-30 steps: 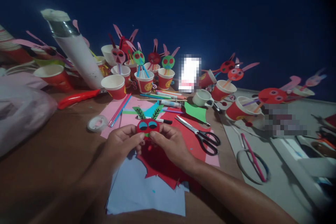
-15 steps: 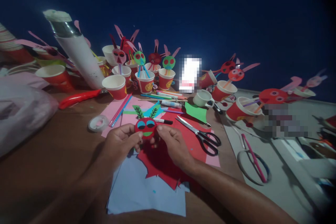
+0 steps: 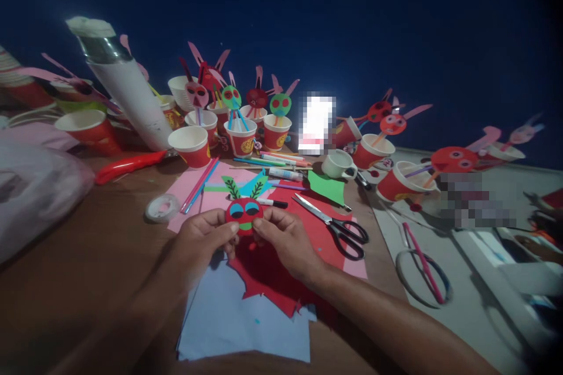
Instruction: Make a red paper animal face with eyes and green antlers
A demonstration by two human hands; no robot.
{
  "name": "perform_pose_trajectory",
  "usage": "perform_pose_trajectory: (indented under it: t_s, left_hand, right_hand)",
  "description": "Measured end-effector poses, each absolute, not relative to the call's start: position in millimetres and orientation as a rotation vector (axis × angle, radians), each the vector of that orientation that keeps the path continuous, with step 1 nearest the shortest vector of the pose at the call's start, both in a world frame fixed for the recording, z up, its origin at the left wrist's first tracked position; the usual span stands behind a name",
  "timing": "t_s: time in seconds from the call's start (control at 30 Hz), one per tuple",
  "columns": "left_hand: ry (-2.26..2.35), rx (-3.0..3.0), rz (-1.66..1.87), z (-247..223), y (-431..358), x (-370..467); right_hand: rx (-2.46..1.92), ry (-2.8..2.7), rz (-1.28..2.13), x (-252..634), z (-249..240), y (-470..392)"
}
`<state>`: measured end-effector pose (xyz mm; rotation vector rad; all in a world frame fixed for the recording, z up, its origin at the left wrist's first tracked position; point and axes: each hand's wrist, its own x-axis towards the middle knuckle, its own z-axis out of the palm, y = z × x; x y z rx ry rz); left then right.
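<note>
Both hands are up over the desk [image 3: 105, 246], forearms angling in from either side, and here's the grip. The left hand [image 3: 200, 235] pinches one edge of a red paper face [image 3: 245, 217], the right hand [image 3: 290, 241] the other, thumbs in front, fingers curled behind. The face hangs centred above a jagged red sheet [image 3: 268, 281], green leaf-marked ears up, blue eyes and green mouth towards us.

Close behind those ears lies a black-capped marker [image 3: 278, 203], and the scissors [image 3: 332, 224] rest open just beyond the right hand. Tape [image 3: 162, 208] sits out to the left; a pale mug [image 3: 338, 164] stands farther back, among red paper cups [image 3: 277, 135], many topped with paper faces on straws.

Any writing? Yellow emblems on the cups, print on a white tube [image 3: 285, 174] — all too small to read from here.
</note>
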<state>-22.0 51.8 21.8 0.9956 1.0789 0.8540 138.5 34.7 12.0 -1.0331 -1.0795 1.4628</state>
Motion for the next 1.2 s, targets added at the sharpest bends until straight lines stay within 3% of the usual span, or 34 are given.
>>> perform_pose_trajectory:
  t_s: [1.2]
  left_hand:
    - [1.13,1.004,0.995,18.9,56.1,-24.5]
  right_hand:
    - [-1.0,-1.034,1.319,142.9,1.5,38.1]
